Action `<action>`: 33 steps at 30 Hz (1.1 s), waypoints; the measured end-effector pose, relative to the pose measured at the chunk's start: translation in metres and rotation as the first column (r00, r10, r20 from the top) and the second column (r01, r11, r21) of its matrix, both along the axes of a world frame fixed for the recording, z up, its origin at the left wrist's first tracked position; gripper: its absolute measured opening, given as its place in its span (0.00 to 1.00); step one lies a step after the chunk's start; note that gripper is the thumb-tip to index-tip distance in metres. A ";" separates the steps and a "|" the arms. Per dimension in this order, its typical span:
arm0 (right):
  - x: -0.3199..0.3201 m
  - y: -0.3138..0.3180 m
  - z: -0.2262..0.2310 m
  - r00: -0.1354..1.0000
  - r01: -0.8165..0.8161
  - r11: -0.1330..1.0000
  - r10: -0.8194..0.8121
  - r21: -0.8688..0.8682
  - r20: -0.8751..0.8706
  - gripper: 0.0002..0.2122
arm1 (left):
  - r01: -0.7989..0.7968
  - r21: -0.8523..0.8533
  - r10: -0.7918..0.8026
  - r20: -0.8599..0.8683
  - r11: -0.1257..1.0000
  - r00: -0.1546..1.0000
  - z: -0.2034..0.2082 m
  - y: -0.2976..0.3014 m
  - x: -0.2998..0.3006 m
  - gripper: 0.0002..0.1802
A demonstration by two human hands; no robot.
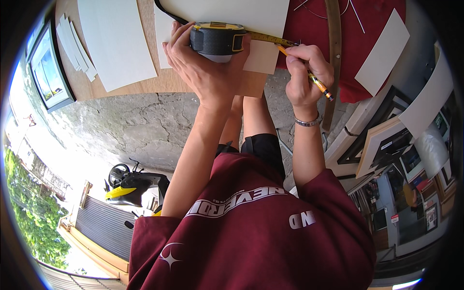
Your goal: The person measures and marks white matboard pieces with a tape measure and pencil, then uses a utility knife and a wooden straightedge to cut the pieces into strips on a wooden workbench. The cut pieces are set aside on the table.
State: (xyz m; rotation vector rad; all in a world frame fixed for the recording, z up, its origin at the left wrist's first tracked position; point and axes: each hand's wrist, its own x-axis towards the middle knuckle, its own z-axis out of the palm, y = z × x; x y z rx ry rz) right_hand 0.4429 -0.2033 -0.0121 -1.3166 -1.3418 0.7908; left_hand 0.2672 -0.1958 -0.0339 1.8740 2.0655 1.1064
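My left hand (205, 72) is wrapped round a black and yellow tape measure (215, 41). Its yellow blade (263, 37) is drawn out to the right over a white board (227, 12), reaching the board's right side. Between the fingers of my right hand (309, 72) is an orange-yellow pencil (316, 82). The pencil's tip is close to the blade's far end, by the board's right edge; whether it touches the board I cannot tell. A black strap hangs from the tape measure's left side.
A wooden tabletop (130, 92) carries a white sheet (116, 43) and narrow white strips (76, 48) at left. A framed picture (48, 67) stands at its left edge. To the right are red cloth (309, 29), a brown strip (333, 43), a white offcut (382, 53) and stacked frames (382, 150).
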 end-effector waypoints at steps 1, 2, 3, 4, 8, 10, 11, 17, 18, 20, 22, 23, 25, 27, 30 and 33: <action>0.001 0.000 -0.001 1.000 -0.005 1.000 0.005 -0.001 -0.002 0.04 | 0.000 0.001 0.000 -0.003 1.000 1.000 0.000 0.000 0.000 0.48; 0.002 -0.001 -0.001 1.000 -0.010 1.000 0.010 -0.002 -0.005 0.04 | 0.000 -0.001 0.000 -0.006 1.000 1.000 0.000 0.000 0.000 0.48; 0.002 -0.001 -0.002 1.000 -0.014 1.000 0.014 -0.002 -0.007 0.04 | 0.000 -0.002 0.000 -0.009 1.000 1.000 0.000 0.000 0.000 0.48; 0.002 -0.001 -0.002 1.000 -0.005 1.000 0.005 -0.001 -0.020 0.04 | 0.000 -0.004 0.000 -0.012 1.000 1.000 0.000 0.000 0.000 0.48; -0.001 0.000 0.004 0.997 0.010 0.999 -0.014 -0.052 -0.078 0.04 | -0.001 0.001 0.001 -0.012 1.000 1.000 0.000 0.000 -0.001 0.48; -0.002 -0.001 0.006 0.997 -0.012 0.997 0.006 -0.077 -0.073 0.05 | 0.007 0.015 -0.007 0.001 1.000 1.000 0.000 0.001 0.000 0.48; -0.002 -0.001 0.005 0.998 -0.033 0.997 0.029 -0.075 -0.053 0.05 | 0.001 0.007 -0.001 0.000 1.000 1.000 0.000 0.000 0.001 0.48; -0.004 0.000 0.002 0.996 -0.069 0.996 0.066 -0.055 -0.058 0.04 | -0.006 0.002 0.006 -0.002 1.000 1.000 0.000 0.000 0.001 0.48; -0.004 0.000 0.001 0.996 -0.072 0.996 0.069 -0.059 -0.053 0.04 | -0.006 0.003 0.006 0.004 1.000 1.000 0.000 0.000 0.001 0.48; -0.005 0.001 0.000 0.997 -0.053 0.997 0.050 -0.054 -0.052 0.04 | -0.002 0.002 0.002 0.009 1.000 1.000 0.000 0.000 0.001 0.48; -0.006 0.001 0.000 0.998 -0.047 0.997 0.044 -0.055 -0.052 0.04 | -0.002 0.000 0.002 0.002 1.000 1.000 0.001 0.000 0.001 0.48; -0.006 0.000 0.000 0.998 -0.048 0.997 0.045 -0.060 -0.051 0.04 | -0.006 0.003 0.006 0.002 1.000 1.000 0.001 -0.001 0.000 0.48; -0.006 0.000 0.000 0.998 -0.046 0.997 0.044 -0.055 -0.041 0.04 | -0.012 0.011 0.012 0.006 1.000 1.000 0.000 -0.001 0.001 0.48; -0.006 0.001 0.000 0.999 -0.043 0.998 0.042 -0.037 -0.030 0.04 | -0.006 0.012 0.006 -0.006 1.000 1.000 -0.001 0.000 0.000 0.48; -0.006 0.001 0.001 0.999 -0.037 0.998 0.037 -0.040 -0.012 0.04 | -0.003 0.011 0.003 -0.019 1.000 1.000 -0.001 0.000 0.000 0.48; -0.006 0.001 -0.001 0.999 -0.046 0.998 0.045 -0.035 -0.019 0.04 | -0.006 0.012 0.007 -0.027 1.000 1.000 -0.001 0.000 0.000 0.48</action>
